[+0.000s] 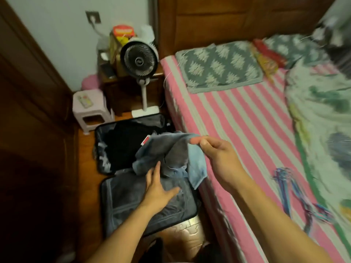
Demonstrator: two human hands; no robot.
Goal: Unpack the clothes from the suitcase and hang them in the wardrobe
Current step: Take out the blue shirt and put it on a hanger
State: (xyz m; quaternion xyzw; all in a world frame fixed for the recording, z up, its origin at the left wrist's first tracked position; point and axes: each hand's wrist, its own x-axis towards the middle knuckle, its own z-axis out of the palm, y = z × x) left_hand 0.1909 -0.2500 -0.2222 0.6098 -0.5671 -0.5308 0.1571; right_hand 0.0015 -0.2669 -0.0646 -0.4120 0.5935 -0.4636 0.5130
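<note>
An open dark suitcase lies on the wooden floor beside the bed. Dark clothes fill its far half. A blue denim garment with a red tag hangs above the suitcase. My right hand pinches its upper edge between thumb and fingers and holds it up. Below it, my left hand reaches out with straight fingers touching the garment's lower folds. A bundle of coloured hangers lies on the bed to the right.
The bed with its pink striped sheet, a patterned pillow and a floral blanket fills the right side. A standing fan, a pink stool and a cluttered nightstand stand beyond the suitcase. A dark wooden door is on the left.
</note>
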